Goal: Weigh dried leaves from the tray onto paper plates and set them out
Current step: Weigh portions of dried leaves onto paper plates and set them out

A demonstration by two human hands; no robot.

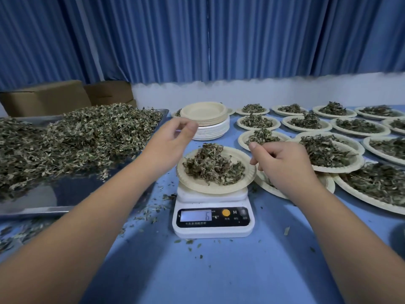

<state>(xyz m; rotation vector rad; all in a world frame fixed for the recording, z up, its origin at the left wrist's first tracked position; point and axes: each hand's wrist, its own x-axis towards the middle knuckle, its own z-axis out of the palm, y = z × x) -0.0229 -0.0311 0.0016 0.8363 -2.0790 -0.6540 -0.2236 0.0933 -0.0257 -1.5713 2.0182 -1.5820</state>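
Long blue curtains (197,36) hang across the back. In front of them is a wide blue tabletop (219,270). On its left side lies a big shiny metal tray (65,194) with a great heap of dried leaves (76,137) on it; the near corner of the tray is bare. On the right side many paper plates with leaves (337,170) are set out close together, and some of them overlap. Two brown boxes (43,99) stand behind the tray.

A stack of empty plates (203,110) sits near the far end of the tray. Nearer, in the middle, stands a white scale (213,231). Its little screen shows what looks like a 6. One paper plate (214,189) rests on top of the scale, with a small pile of leaves (212,165) in it.

The left hand (171,141) is up in the air between the tray and this plate. Its fingers are bent in to the thumb, and I cannot tell if they hold a bit of leaf. The right hand (285,165) is just beside the plate's right rim. Its fingers are curled and the thumb sticks out; I cannot tell if it holds the rim.

Small leaf crumbs (151,210) lie on the tabletop by the scale.
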